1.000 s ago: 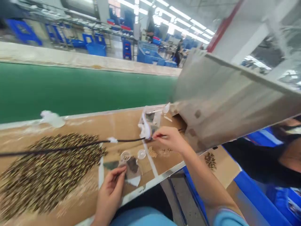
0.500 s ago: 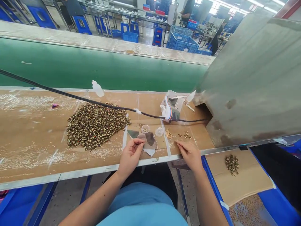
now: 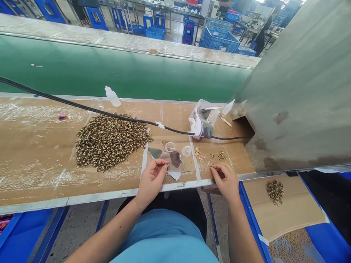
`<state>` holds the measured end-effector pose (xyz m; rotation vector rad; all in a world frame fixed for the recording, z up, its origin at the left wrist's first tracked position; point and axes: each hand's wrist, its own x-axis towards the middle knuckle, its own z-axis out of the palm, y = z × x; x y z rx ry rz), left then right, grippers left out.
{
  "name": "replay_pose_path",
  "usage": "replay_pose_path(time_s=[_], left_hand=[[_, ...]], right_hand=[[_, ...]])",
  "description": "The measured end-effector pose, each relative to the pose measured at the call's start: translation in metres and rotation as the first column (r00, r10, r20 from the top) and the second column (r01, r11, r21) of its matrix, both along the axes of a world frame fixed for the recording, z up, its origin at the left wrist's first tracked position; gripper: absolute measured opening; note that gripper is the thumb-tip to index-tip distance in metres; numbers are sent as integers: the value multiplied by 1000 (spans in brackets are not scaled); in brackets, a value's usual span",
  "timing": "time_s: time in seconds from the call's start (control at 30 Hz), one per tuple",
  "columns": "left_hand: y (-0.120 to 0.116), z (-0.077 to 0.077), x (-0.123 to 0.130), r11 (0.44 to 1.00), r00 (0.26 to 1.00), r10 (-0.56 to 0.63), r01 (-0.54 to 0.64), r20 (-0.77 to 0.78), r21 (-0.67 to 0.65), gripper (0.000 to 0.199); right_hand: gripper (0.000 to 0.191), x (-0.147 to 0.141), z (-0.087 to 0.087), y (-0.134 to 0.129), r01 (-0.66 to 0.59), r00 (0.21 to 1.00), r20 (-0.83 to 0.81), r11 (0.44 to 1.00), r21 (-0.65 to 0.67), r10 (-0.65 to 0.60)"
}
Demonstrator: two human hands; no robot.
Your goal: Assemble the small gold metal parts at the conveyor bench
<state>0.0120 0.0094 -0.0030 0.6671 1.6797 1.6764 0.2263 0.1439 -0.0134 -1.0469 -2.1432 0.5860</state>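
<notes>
My left hand (image 3: 152,178) is closed in a pinch over the front edge of a stained cloth (image 3: 175,160). A tiny piece seems to show at its fingertips, too small to name. My right hand (image 3: 225,179) has thumb and forefinger pinched together low over the bench; what they hold, if anything, I cannot make out. Just beyond it lie small beige beads (image 3: 198,153) and a few dark-and-gold curved metal parts (image 3: 221,155). Two small clear cups stand behind the cloth, one round cup (image 3: 169,147) with bits in it and another cup (image 3: 187,151).
A large heap of dark-and-gold parts (image 3: 109,142) covers the bench to the left. A black cable (image 3: 126,118) crosses above it. White squeeze bottles (image 3: 112,96) and a clear bin (image 3: 204,106) stand behind. A grey metal housing (image 3: 296,102) rises at right, beside a cardboard sheet (image 3: 290,212) with more parts.
My right hand has shifted slightly right, its thumb and forefinger now forming a rounder pinch. My left hand keeps its pinch almost in place. The view has tilted down a little.
</notes>
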Motion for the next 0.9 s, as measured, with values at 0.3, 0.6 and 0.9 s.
replay_pose_path(time_s=[0.3,0.6,0.9], left_hand=[[2,0,0,1000,1000,6,-6,9,1,20],[1,2,0,1000,1000,-4,4,-20,-1,19],[1,2,0,1000,1000,-8,7,-24,-22,18]], right_hand=[[15,-2,-1,-3,6,999,41,997,76,-9],[15,-8,1,-5,23,998,61,997,79,-28],[14,1,7,-3,-71,992,102,997,7,70]])
